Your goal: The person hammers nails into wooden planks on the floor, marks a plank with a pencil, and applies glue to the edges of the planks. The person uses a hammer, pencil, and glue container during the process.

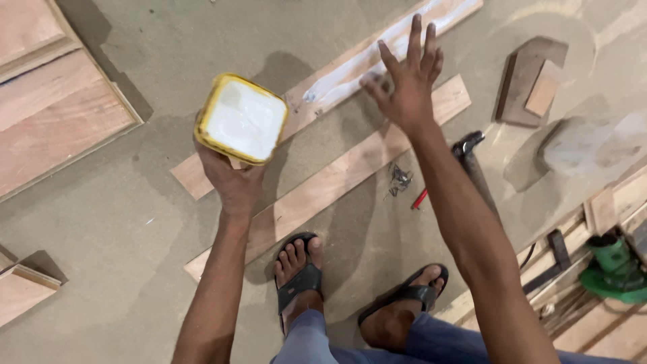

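My left hand [232, 176] holds a square yellow tub [241, 118] full of white glue, raised above the floor. My right hand [406, 75] is stretched out with fingers spread and holds nothing. It hovers over two long wooden strips lying side by side on the floor. The far strip [350, 67] carries a smeared white streak of glue. The near strip [323, 185] is bare wood. My two feet in black sandals stand just below the near strip.
A hammer [472, 158], a small pile of nails [399, 178] and a red pencil [419, 199] lie right of the strips. Wooden panels [47, 101] lie at the left, wood blocks [532, 81] at top right, a green power tool [617, 266] at right.
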{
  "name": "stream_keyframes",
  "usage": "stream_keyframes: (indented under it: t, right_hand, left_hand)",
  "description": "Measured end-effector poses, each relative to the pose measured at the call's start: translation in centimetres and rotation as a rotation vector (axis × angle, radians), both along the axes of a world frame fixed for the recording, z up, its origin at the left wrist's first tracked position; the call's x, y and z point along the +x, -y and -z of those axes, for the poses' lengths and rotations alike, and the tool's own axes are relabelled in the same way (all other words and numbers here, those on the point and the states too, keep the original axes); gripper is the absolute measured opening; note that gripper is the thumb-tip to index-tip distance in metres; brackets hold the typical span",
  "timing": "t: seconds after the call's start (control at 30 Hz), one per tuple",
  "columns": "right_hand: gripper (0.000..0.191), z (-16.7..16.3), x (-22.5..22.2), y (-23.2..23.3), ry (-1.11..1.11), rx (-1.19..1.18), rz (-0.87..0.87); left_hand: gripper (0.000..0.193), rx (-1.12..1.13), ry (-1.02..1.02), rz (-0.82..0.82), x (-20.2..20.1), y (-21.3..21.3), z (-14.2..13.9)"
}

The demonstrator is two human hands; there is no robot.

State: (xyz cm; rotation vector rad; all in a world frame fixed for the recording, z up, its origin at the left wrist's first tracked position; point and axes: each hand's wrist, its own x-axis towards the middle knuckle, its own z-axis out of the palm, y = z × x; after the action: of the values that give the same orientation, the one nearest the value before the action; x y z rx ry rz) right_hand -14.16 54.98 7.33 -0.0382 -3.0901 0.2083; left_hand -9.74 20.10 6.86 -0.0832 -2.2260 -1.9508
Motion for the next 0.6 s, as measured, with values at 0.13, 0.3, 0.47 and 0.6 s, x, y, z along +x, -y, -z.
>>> stream_keyframes:
  t: [0.13, 0.3, 0.47, 0.6]
  right_hand:
    - [0.082, -5.7, 2.1, 6.3, -0.071, -0.447, -0.126]
    - [0.102, -12.4, 3.8, 15.2, 0.381, -0.226, -0.474]
    - [0.099, -14.3, 1.5, 19.8, 0.357, -0.015, -0.482]
    - [0.096, -14.1, 1.8, 20.5, 0.406, -0.172, -0.45]
  left_hand:
    - [0.122, -0.426, -0.412, 0.086, -2.3, 2.0, -2.0]
    - [0.107, -0.556, -0.46, 0.193, -4.8, 3.7, -2.9]
    - [0.101, -0.635, -0.566, 0.206, -5.1, 4.4, -3.3]
    - [0.106, -0.622, -0.561, 0.149, -5.5, 5.4, -3.5]
